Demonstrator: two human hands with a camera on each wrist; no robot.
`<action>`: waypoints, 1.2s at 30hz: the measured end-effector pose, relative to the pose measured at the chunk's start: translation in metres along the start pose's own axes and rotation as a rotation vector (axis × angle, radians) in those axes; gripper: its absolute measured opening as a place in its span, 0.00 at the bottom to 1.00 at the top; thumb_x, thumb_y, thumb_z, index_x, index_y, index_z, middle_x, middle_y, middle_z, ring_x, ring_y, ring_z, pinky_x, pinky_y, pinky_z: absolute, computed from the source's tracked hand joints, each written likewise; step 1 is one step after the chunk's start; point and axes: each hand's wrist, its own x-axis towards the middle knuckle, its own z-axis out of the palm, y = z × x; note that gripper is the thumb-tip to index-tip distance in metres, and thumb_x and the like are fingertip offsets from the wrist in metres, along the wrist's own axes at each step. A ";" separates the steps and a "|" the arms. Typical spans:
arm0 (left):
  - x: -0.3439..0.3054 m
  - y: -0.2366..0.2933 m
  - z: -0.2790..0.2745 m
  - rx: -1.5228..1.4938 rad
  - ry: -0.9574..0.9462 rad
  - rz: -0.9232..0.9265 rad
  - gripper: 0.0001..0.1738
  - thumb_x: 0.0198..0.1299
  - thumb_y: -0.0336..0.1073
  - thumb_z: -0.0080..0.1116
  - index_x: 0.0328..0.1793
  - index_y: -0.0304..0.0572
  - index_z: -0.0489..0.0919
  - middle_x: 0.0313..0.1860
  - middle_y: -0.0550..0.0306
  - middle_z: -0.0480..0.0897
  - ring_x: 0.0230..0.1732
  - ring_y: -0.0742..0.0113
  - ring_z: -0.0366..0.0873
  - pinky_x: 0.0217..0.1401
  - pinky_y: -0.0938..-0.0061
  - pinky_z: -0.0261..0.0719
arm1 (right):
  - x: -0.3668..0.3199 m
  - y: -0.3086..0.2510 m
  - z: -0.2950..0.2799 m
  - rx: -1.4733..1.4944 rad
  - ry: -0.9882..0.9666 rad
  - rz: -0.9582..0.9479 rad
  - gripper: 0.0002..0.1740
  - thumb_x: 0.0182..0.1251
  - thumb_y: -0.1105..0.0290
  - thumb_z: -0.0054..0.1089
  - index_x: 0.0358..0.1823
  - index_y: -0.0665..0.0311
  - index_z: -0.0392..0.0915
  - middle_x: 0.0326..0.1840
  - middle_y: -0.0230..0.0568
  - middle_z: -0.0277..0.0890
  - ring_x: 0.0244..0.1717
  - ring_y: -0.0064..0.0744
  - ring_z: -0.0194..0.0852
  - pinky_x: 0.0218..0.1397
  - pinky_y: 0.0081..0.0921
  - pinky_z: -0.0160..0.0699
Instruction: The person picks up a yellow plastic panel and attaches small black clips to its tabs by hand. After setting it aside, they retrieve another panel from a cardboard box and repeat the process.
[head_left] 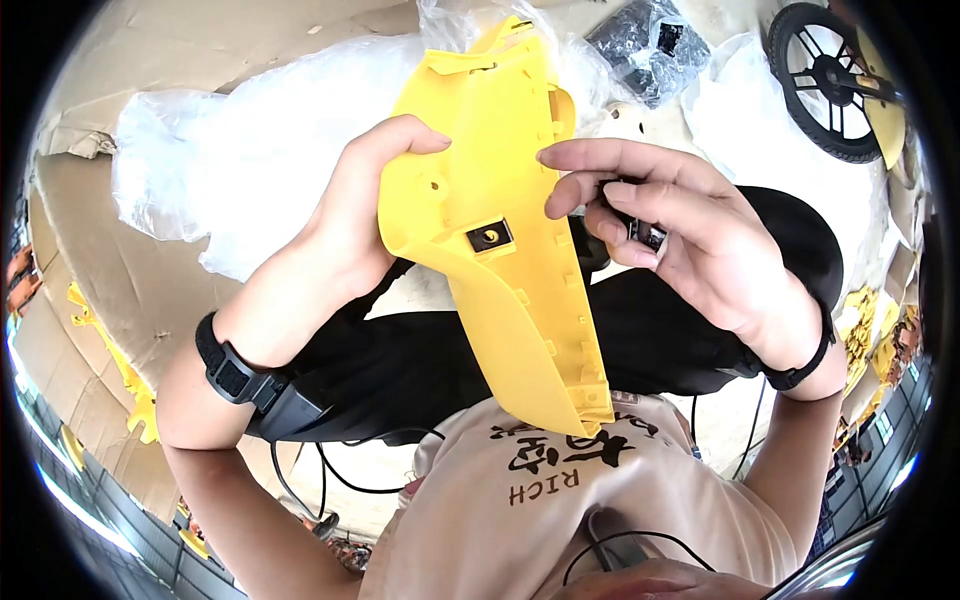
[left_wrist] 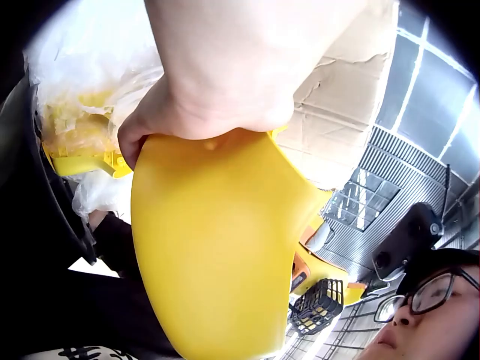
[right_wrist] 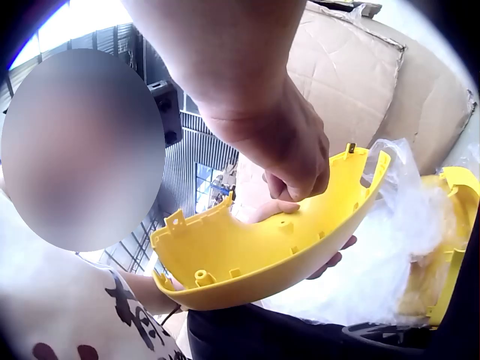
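A curved yellow plastic shell (head_left: 520, 310) stands tilted over the lap in the head view. The left hand (head_left: 355, 195) grips its side edge, thumb on the inner face. A small black clip (head_left: 490, 236) sits at a slot in the shell. Beside the other edge, the right hand (head_left: 690, 220) holds small black pieces (head_left: 648, 235) in curled fingers, its index finger close to the shell's rim. The left wrist view shows the shell's smooth outer side (left_wrist: 217, 240) below the left hand (left_wrist: 217, 97). In the right wrist view the right hand (right_wrist: 300, 157) is over the shell's hollow (right_wrist: 262, 240).
Clear plastic wrapping (head_left: 290, 130) and cardboard (head_left: 100, 250) lie beyond the left arm. A black spoked wheel (head_left: 830, 80) is at the upper right, near a black bagged item (head_left: 650, 50). More yellow parts (head_left: 865, 330) lie at the right side.
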 end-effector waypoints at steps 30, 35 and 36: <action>-0.004 0.006 -0.003 -0.060 -0.069 -0.063 0.27 0.58 0.40 0.54 0.61 0.28 0.73 0.49 0.46 0.82 0.47 0.60 0.83 0.52 0.65 0.82 | -0.009 -0.010 -0.004 -0.091 -0.122 -0.112 0.25 0.72 0.77 0.47 0.69 0.74 0.66 0.56 0.53 0.79 0.30 0.17 0.57 0.34 0.14 0.60; -0.005 0.007 -0.002 -0.094 -0.070 -0.069 0.27 0.58 0.39 0.54 0.61 0.28 0.73 0.47 0.46 0.83 0.44 0.60 0.84 0.50 0.65 0.84 | -0.010 -0.011 -0.006 -0.179 -0.120 -0.131 0.23 0.72 0.77 0.49 0.68 0.71 0.68 0.57 0.54 0.79 0.33 0.17 0.60 0.38 0.15 0.64; -0.005 0.007 -0.002 -0.093 -0.070 -0.069 0.27 0.58 0.39 0.54 0.61 0.28 0.73 0.47 0.46 0.83 0.44 0.60 0.84 0.50 0.65 0.84 | -0.010 -0.011 -0.004 -0.179 -0.119 -0.132 0.23 0.72 0.77 0.49 0.68 0.71 0.68 0.57 0.54 0.79 0.33 0.17 0.60 0.38 0.15 0.64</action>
